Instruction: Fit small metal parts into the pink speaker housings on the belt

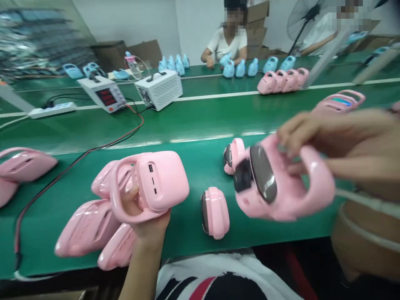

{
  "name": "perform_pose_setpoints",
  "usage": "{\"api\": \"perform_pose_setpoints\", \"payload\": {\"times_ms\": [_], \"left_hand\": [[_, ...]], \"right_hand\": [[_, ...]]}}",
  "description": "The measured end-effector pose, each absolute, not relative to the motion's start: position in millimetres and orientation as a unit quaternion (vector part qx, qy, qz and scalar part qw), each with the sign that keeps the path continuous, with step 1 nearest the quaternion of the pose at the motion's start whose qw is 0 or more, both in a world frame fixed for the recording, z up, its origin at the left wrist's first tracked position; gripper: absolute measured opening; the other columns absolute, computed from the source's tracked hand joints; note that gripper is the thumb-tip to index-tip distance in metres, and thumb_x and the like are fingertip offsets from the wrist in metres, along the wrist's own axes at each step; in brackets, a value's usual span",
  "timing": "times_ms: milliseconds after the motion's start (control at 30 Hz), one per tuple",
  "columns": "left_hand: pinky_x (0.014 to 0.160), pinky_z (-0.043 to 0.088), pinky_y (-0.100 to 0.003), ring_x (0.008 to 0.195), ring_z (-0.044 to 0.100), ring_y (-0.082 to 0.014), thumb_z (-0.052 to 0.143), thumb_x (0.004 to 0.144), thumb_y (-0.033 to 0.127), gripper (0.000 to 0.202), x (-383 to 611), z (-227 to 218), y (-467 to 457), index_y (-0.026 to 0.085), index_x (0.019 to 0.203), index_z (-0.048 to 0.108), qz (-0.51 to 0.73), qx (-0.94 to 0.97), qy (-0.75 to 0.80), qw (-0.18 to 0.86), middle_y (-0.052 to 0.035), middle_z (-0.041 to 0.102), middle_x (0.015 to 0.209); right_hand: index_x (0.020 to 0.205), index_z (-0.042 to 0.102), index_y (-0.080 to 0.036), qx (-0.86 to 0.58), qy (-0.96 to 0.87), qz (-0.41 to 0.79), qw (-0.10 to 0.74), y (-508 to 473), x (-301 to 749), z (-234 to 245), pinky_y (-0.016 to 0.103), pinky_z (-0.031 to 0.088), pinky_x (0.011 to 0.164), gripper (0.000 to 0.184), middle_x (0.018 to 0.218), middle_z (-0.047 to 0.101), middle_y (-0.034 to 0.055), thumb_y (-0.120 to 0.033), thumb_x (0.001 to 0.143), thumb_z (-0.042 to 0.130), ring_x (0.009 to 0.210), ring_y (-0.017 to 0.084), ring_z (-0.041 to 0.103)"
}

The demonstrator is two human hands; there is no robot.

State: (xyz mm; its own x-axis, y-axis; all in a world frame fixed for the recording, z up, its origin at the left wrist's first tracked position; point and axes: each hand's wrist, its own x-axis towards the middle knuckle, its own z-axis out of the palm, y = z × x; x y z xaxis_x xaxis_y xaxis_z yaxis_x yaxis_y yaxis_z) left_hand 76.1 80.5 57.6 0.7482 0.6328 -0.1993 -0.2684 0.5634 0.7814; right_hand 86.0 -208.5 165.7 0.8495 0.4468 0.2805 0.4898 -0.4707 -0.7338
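My left hand (150, 230) grips a glossy pink device with a loop handle (170, 179); a fingertip shows inside the loop, and several port slots face up. On the right, my right hand (308, 133) is closed on the handle part of a second pink device (281, 189), blurred, with a dark oval window and a black square on its near end. Between the hands, a small pink unit with a dark face (218, 213) lies on the green table (187, 246). Another pink unit (238, 152) stands behind it. Several pink devices (87, 227) lie beside my left hand.
A power supply with a red display (108, 98) and a white vented box (161, 89) stand at the back left. A red-black cable (90, 152) crosses the table. Pink devices (267, 83) and blue ones (229, 70) stand in rows before a seated person (229, 41).
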Motion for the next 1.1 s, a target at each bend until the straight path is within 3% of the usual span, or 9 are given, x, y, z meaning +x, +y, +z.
{"api": "perform_pose_setpoints", "payload": {"times_ms": [100, 300, 433, 533, 633, 733, 833, 933, 1100], "left_hand": [[0.047, 0.038, -0.023, 0.064, 0.051, -0.0149, 0.069, 0.05, 0.037, 0.03, 98, 44, 67, 0.023, 0.072, 0.053, 0.206, 0.408, 0.212, 0.864, 0.0055, 0.056, 0.068], [0.055, 0.044, -0.021, 0.069, 0.055, -0.0129, 0.07, 0.049, 0.027, 0.024, 145, 14, 55, 0.022, 0.068, 0.055, 0.151, 0.427, 0.183, 0.873, 0.0062, 0.062, 0.069], [0.063, 0.047, -0.023, 0.074, 0.057, -0.0152, 0.074, 0.048, 0.031, 0.031, 170, -7, 49, 0.02, 0.075, 0.061, 0.072, 0.503, 0.203, 0.837, 0.0031, 0.064, 0.073], [0.073, 0.048, -0.023, 0.087, 0.059, -0.0161, 0.077, 0.054, 0.037, 0.041, 177, -24, 49, 0.02, 0.089, 0.065, 0.08, 0.59, 0.15, 0.79, 0.0015, 0.067, 0.087], [0.078, 0.047, -0.021, 0.098, 0.059, -0.0163, 0.077, 0.067, 0.037, 0.039, 175, -33, 49, 0.023, 0.102, 0.066, 0.076, 0.67, 0.081, 0.734, 0.003, 0.067, 0.105], [0.071, 0.047, -0.02, 0.093, 0.061, -0.0153, 0.072, 0.073, 0.034, 0.039, 170, -32, 45, 0.024, 0.111, 0.065, 0.085, 0.719, 0.042, 0.688, 0.0013, 0.067, 0.113], [0.062, 0.046, -0.021, 0.084, 0.062, -0.0144, 0.072, 0.071, 0.034, 0.045, 172, -28, 42, 0.022, 0.113, 0.065, 0.073, 0.736, 0.029, 0.672, -0.0006, 0.069, 0.105], [0.065, 0.047, -0.021, 0.085, 0.062, -0.015, 0.072, 0.071, 0.032, 0.042, 185, -28, 48, 0.019, 0.11, 0.066, 0.042, 0.737, 0.047, 0.673, 0.0008, 0.069, 0.095], [0.092, 0.049, -0.029, 0.101, 0.061, -0.0198, 0.071, 0.065, 0.027, 0.025, 192, -14, 61, 0.015, 0.087, 0.067, 0.044, 0.735, 0.088, 0.671, -0.003, 0.069, 0.096]], "right_hand": [[0.077, 0.067, -0.025, -0.864, -0.256, 0.038, 0.432, -215, 62, 114, 0.029, 0.055, 0.072, 0.016, 0.088, 0.071, 0.0015, -0.011, 0.079, 0.06, 0.08, 0.019, 0.068], [0.082, 0.064, -0.023, -0.851, -0.242, -0.031, 0.464, -196, 49, 37, 0.035, 0.053, 0.086, 0.033, 0.098, 0.069, 0.0043, 0.003, 0.074, 0.046, 0.098, 0.021, 0.065], [0.107, 0.067, -0.025, -0.833, -0.252, -0.026, 0.493, -199, 58, 23, 0.037, 0.052, 0.093, 0.042, 0.122, 0.065, 0.0061, 0.0, 0.082, 0.043, 0.113, 0.022, 0.062], [0.112, 0.067, -0.024, -0.861, -0.117, -0.072, 0.49, -223, 67, 7, 0.035, 0.055, 0.078, 0.034, 0.117, 0.068, 0.0072, -0.01, 0.085, 0.051, 0.093, 0.021, 0.066], [0.101, 0.072, -0.019, -0.915, 0.059, -0.086, 0.389, -251, 71, -19, 0.036, 0.052, 0.065, 0.023, 0.092, 0.068, 0.0077, -0.018, 0.082, 0.06, 0.064, 0.019, 0.059], [0.096, 0.075, -0.018, -0.934, 0.096, -0.065, 0.338, -269, 70, -44, 0.038, 0.05, 0.063, 0.02, 0.092, 0.066, 0.0084, -0.023, 0.08, 0.063, 0.059, 0.017, 0.055], [0.081, 0.075, -0.02, -0.929, 0.099, -0.095, 0.344, -272, 68, -56, 0.038, 0.049, 0.063, 0.015, 0.091, 0.066, 0.0082, -0.028, 0.081, 0.063, 0.059, 0.017, 0.054], [0.068, 0.07, -0.022, -0.901, 0.136, -0.106, 0.399, -267, 65, -50, 0.039, 0.048, 0.062, 0.016, 0.081, 0.068, 0.0077, -0.035, 0.076, 0.067, 0.059, 0.019, 0.056], [0.07, 0.069, -0.022, -0.734, 0.187, 0.027, 0.652, -239, 51, -20, 0.033, 0.049, 0.056, 0.026, 0.064, 0.068, 0.0045, -0.045, 0.065, 0.08, 0.059, 0.02, 0.062]]}}
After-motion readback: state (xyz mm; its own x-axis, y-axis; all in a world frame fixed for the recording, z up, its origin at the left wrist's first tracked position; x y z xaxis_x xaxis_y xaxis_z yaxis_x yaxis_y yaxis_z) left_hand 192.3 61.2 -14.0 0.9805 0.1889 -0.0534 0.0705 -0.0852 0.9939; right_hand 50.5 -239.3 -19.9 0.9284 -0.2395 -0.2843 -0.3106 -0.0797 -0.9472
